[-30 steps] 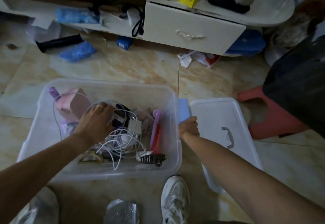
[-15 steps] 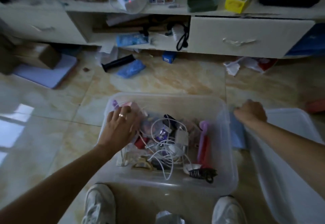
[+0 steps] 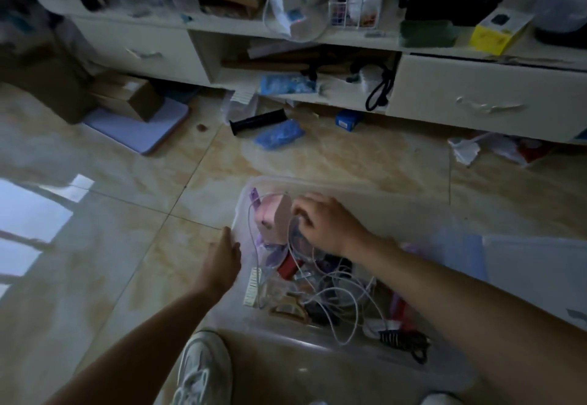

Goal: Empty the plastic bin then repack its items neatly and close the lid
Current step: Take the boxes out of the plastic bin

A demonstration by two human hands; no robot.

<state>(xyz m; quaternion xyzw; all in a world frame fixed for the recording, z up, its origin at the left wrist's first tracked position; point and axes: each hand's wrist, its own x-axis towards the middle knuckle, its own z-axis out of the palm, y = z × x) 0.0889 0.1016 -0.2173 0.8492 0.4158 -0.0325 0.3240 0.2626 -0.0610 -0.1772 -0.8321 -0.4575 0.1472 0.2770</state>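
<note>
While cables crowd—left hand [image 3: 222, 261] at bin [image 3: 333, 349] edge

We cannot tell what the right hand [image 3: 327, 225] holds, because its fingertips are hidden behind the pink item [image 3: 273, 220] and the white cables [image 3: 333, 280]. The fingers of the left hand [image 3: 222, 261] are blurred at the wall of the plastic bin [image 3: 317, 357]. The lid [image 3: 536, 264] is cut off by the right edge. The small items under the cables are too dark to name.
</note>
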